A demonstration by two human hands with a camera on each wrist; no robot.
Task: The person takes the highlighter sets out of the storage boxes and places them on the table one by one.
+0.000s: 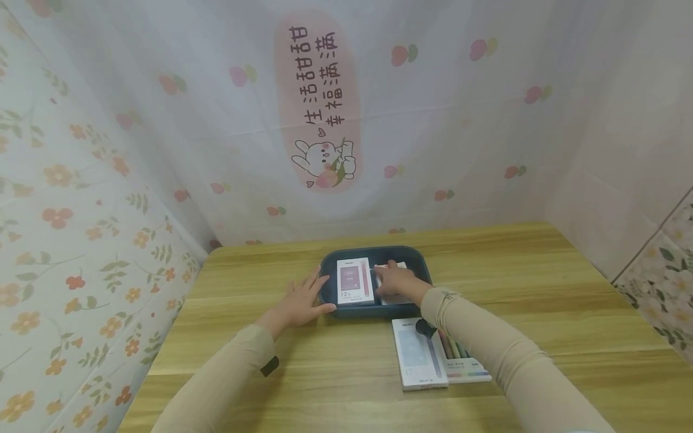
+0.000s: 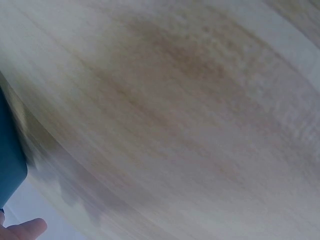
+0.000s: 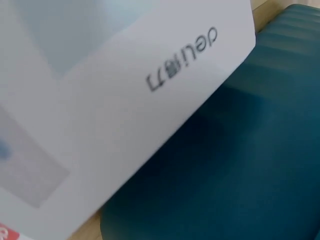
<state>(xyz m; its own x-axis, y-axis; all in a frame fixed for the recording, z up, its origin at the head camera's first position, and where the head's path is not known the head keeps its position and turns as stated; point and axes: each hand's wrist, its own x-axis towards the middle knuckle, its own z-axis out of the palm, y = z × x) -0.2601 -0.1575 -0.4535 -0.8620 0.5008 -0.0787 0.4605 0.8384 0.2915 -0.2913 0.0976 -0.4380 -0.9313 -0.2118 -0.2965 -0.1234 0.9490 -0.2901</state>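
Note:
A dark blue basket stands on the table, and a flat white box with a pink panel lies in its left half. My left hand rests at the basket's left rim with fingers spread; in the left wrist view a fingertip shows below the basket's corner. Inside the right half, my right hand grips a second flat box, mostly hidden under the fingers. The right wrist view shows a white box with "deli" lettering against the basket's wall.
In front of the basket lies a white box with a pale blue panel. Beside it, partly under the right forearm, is a pack showing coloured sticks. A patterned curtain hangs behind the wooden table.

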